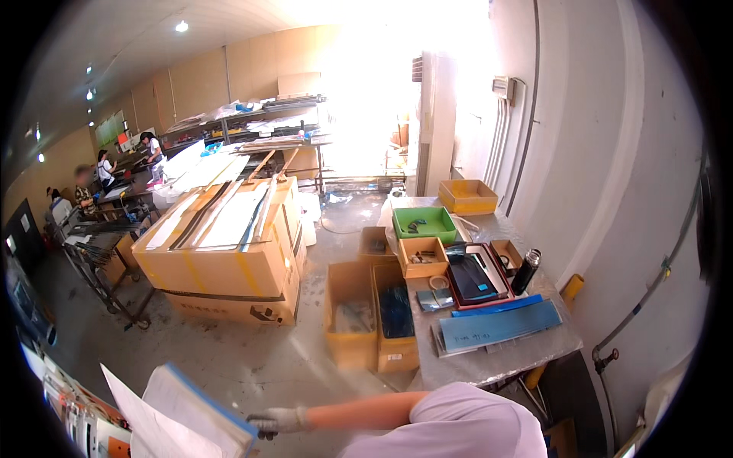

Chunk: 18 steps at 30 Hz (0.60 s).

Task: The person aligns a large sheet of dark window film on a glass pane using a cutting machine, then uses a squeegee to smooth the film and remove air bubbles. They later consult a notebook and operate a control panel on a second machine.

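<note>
My right hand (278,420), in a grey glove with dark fingertips, is at the lower left with its bare forearm stretched across from the right. Its fingers close on the edge of a blue-edged sheet (189,408), which stands tilted. Beside that, another pale sheet (126,404) leans to the left; whether the two are joined I cannot tell. My left hand is not visible.
A metal-topped table (458,366) on the right bears blue strips (500,327), a green bin (424,224), small boxes and a black bottle (527,272). Tall cardboard boxes (350,313) stand beside it. Long strips lie on a large carton (221,267). Several people work far left.
</note>
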{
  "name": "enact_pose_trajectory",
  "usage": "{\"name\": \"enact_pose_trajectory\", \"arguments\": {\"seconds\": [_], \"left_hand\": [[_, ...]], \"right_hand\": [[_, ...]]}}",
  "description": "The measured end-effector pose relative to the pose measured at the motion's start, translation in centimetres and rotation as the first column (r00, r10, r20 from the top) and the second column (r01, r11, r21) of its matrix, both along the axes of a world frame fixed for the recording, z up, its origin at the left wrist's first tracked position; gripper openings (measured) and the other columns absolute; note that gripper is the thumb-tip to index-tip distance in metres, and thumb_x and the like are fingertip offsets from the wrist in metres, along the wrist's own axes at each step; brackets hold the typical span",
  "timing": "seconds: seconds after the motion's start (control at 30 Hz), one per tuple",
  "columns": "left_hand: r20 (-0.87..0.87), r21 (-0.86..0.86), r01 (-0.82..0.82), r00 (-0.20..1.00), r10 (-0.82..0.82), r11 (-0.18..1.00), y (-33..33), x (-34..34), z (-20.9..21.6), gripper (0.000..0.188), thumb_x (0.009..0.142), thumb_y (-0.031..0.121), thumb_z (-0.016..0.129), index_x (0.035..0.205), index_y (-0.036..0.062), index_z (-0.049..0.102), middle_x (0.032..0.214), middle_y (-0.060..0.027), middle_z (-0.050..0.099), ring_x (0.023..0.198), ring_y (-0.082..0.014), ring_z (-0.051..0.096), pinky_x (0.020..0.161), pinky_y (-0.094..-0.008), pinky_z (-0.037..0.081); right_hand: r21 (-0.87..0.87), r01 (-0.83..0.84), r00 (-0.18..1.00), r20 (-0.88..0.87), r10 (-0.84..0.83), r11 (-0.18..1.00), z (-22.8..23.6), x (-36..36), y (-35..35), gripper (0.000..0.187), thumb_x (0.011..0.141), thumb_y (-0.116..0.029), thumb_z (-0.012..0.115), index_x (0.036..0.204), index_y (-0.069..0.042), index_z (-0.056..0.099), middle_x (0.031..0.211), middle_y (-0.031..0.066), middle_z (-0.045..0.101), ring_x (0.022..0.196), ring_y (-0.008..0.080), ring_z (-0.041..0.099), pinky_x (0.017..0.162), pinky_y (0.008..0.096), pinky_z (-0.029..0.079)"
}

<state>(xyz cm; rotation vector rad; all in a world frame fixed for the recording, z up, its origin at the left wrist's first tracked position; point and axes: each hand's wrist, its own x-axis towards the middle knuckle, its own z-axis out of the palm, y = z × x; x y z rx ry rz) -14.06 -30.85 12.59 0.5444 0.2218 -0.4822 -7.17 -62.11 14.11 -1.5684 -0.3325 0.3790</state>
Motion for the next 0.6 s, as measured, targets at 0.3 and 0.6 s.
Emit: {"name": "enact_pose_trajectory", "arguments": {"seconds": [0.3, 0.6], "left_hand": [[-0.014, 0.17, -0.12, 0.992, 0.124, 0.978, 5.2, 25.2, -3.7, 0.046, 0.096, 0.02, 0.056, 0.137, -0.0013, 0.05, 0.117, -0.0139, 0.065, 0.103, -0.024, 0.062, 0.087, -0.0367, 0.052], [0.129, 0.291, -0.355, 0.935, 0.331, 0.889, 11.8, 51.3, 1.0, 0.033, 0.091, 0.001, 0.065, 0.124, 0.0007, 0.06, 0.104, -0.0144, 0.069, 0.078, -0.0231, 0.071, 0.058, -0.0303, 0.06]], "right_hand": [[0.369, 0.339, 0.925, -0.299, -0.235, 0.865, -10.1, 26.3, -0.4, 0.049, 0.104, -0.045, 0.053, 0.134, -0.007, 0.061, 0.123, 0.0025, 0.065, 0.106, 0.0143, 0.061, 0.098, 0.033, 0.049], [-0.738, 0.427, 0.746, -0.039, -0.665, 0.523, -15.9, 44.2, -4.7, 0.044, 0.104, -0.038, 0.049, 0.128, -0.005, 0.064, 0.111, 0.012, 0.071, 0.099, 0.0193, 0.067, 0.09, 0.0357, 0.052]]}}
